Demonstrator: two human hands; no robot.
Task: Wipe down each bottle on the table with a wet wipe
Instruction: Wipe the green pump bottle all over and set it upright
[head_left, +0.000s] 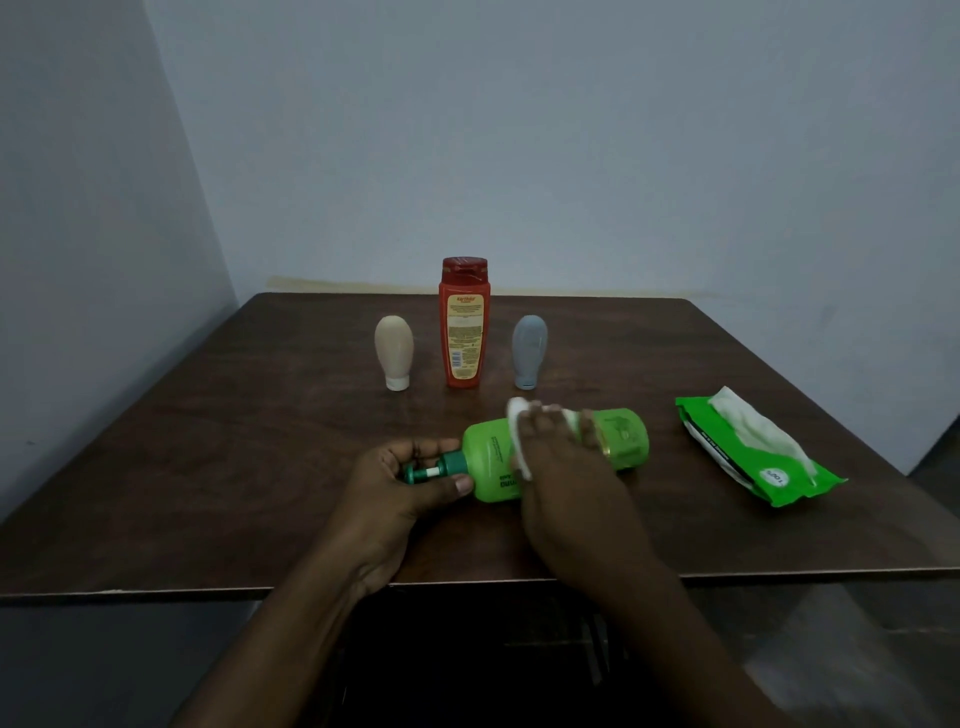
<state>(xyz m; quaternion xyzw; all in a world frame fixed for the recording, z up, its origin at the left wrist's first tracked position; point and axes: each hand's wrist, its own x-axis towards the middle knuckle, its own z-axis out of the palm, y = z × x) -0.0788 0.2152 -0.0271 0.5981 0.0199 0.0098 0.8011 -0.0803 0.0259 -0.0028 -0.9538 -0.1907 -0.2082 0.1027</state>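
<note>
Steadying the sideways green bottle (491, 457), the left grip (400, 493) curls round its pump (439, 467) so the right grip (563, 480), fingers (535, 426) flat, presses a wet wipe (517, 413) on it.

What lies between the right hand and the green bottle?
A wipe, pressed by the right hand onto the green bottle, which lies on its side; the head view shows it.
</note>
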